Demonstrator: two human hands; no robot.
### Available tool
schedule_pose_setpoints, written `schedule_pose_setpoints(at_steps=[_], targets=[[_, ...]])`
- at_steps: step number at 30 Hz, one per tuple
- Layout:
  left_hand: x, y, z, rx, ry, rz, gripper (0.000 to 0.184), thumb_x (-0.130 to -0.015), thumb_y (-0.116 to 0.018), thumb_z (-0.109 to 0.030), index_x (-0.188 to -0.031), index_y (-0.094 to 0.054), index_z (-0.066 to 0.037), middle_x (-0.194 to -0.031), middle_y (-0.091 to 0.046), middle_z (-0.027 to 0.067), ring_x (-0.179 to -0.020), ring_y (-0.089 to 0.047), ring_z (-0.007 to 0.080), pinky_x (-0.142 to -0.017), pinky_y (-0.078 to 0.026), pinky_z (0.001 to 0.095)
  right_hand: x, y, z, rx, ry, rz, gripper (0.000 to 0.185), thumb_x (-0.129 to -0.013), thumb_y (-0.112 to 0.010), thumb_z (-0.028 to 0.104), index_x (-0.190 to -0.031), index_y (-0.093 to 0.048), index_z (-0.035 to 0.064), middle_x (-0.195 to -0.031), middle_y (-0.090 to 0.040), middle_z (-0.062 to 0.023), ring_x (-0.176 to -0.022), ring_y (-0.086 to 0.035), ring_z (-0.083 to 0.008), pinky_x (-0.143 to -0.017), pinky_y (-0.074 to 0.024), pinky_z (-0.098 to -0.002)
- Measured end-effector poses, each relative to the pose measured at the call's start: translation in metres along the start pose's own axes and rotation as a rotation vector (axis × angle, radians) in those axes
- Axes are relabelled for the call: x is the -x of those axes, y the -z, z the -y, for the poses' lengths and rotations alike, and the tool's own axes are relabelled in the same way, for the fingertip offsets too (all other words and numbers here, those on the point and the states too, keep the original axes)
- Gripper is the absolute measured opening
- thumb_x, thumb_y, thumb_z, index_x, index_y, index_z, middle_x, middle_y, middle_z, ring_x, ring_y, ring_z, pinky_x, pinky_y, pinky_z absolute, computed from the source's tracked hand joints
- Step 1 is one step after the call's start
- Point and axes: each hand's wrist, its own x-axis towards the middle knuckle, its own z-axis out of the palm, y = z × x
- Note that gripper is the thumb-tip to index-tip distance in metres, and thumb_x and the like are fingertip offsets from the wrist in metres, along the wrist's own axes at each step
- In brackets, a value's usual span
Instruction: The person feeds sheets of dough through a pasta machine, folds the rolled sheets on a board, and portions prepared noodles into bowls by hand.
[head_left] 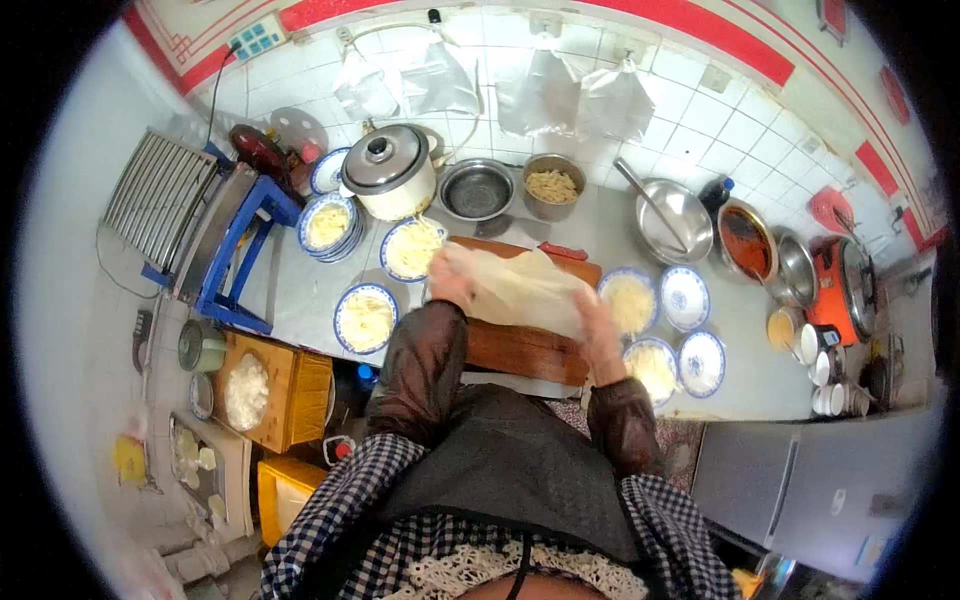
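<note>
A pale, thin sheet (525, 290), looking like dough or a cloth, stretches between my two hands above a brown wooden board (525, 352). My left hand (452, 277) grips its left end, near a blue-rimmed plate of pale strips (411, 249). At the right end, my right hand (598, 332) holds the sheet with its fingers blurred, close to a plate of pale shreds (651, 370). A red object (563, 251) lies at the board's back edge.
Behind the board stand a lidded cooker (390, 170), a dark bowl (477, 190) and a pot of strips (551, 187). Rightward are a steel bowl with a ladle (673, 221), a bowl of red liquid (746, 240) and blue-rimmed plates (685, 298). A blue stand (240, 262) is left.
</note>
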Motion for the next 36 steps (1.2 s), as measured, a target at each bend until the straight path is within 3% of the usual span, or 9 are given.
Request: schedule_pose_setpoints(at_steps=[3,4,6,9,14,25,29,35,36], targets=[[-0.053,0.054,-0.016,-0.282,-0.466,-0.169,0.018,-0.082,-0.054,-0.001,-0.100,-0.057,-0.002,-0.091,-0.061,0.0065,-0.083,-0.059,0.0177,-0.079,-0.050,0.0324,0.005,0.039,0.009,-0.318,-0.026,0.058,0.048,-0.089,-0.061,0.034,-0.123,-0.056,0.0006,-0.116,-0.059,-0.0090,-0.102,-0.054,-0.0182,-0.092,-0.0411,-0.0339],[-0.043,0.057,-0.058,-0.620,-0.632,-0.192,0.015,-0.088,-0.048,-0.007,-0.097,-0.058,-0.004,-0.092,-0.062,0.0063,-0.084,-0.059,0.0174,-0.080,-0.051,0.0328,0.009,0.059,0.007,0.271,0.383,-0.021,0.051,-0.088,-0.062,0.034,-0.124,-0.054,-0.0021,-0.119,-0.058,-0.0110,-0.106,-0.054,-0.0199,-0.093,-0.0403,-0.0344],[-0.073,0.079,-0.104,0.263,-0.346,-0.062,0.019,-0.090,-0.048,-0.019,-0.097,-0.059,-0.005,-0.091,-0.062,0.0066,-0.085,-0.060,0.0204,-0.080,-0.051,0.0361,0.010,0.069,0.011,0.855,0.802,-0.094,0.055,-0.087,-0.063,0.034,-0.124,-0.052,-0.0047,-0.122,-0.057,-0.0130,-0.109,-0.053,-0.0215,-0.095,-0.0395,-0.0348],[-0.089,0.100,-0.173,0.623,-0.400,0.127,0.023,-0.092,-0.050,-0.027,-0.096,-0.060,-0.007,-0.092,-0.063,0.0056,-0.087,-0.060,0.0191,-0.081,-0.050,0.0356,-0.002,0.070,0.002,-0.162,0.052,-0.150,0.059,-0.086,-0.061,0.034,-0.128,-0.048,-0.0054,-0.127,-0.054,-0.0200,-0.117,-0.051,-0.0276,-0.099,-0.0372,-0.0373],[-0.030,0.047,-0.310,0.481,-0.603,0.192,0.029,-0.092,-0.052,-0.029,-0.109,-0.058,-0.006,-0.101,-0.062,0.0077,-0.092,-0.062,0.0205,-0.082,-0.053,0.0361,-0.033,0.056,-0.031,0.942,-0.185,-0.153,0.049,-0.087,-0.054,0.039,-0.112,-0.059,-0.0023,-0.110,-0.058,-0.0308,-0.107,-0.054,-0.0446,-0.091,-0.0422,-0.0465],[0.007,0.042,-0.474,0.437,-0.361,0.734,0.031,-0.090,-0.057,-0.024,-0.113,-0.058,-0.004,-0.109,-0.062,0.0121,-0.093,-0.064,0.0219,-0.084,-0.055,0.0354,-0.097,-0.052,0.025,1.524,0.181,0.365,0.040,-0.081,-0.064,0.033,-0.103,-0.065,-0.0010,-0.111,-0.062,-0.0223,-0.104,-0.059,-0.0370,-0.087,-0.0478,-0.0454],[0.020,0.059,-0.496,0.066,-0.432,0.459,0.023,-0.088,-0.059,-0.016,-0.106,-0.060,-0.001,-0.096,-0.066,0.0076,-0.083,-0.066,0.0156,-0.074,-0.056,0.0299,-0.035,-0.247,0.183,0.514,0.832,0.570,0.088,-0.079,-0.072,0.035,-0.144,-0.024,0.0009,-0.143,-0.032,-0.0230,-0.132,-0.032,-0.0320,-0.107,-0.0289,-0.0421],[0.013,0.166,-0.533,-0.600,-0.646,0.161,0.029,-0.087,-0.060,-0.011,-0.115,-0.058,-0.004,-0.107,-0.063,0.0118,-0.103,-0.060,0.0252,-0.090,-0.049,0.0359,-0.010,-0.460,0.281,-0.634,0.028,1.503,0.063,-0.081,-0.069,0.011,-0.135,-0.040,-0.0026,-0.121,-0.056,-0.0134,-0.105,-0.058,-0.0209,-0.094,-0.0441,-0.0296],[0.017,0.186,-0.547,-1.145,-1.111,0.113,0.030,-0.088,-0.061,-0.014,-0.116,-0.058,-0.003,-0.109,-0.063,0.0121,-0.100,-0.062,0.0230,-0.088,-0.050,0.0356,-0.012,-0.478,0.289,-0.591,0.106,1.340,0.049,-0.081,-0.067,0.008,-0.125,-0.048,-0.0027,-0.113,-0.060,-0.0114,-0.099,-0.059,-0.0183,-0.088,-0.0467,-0.0283]])
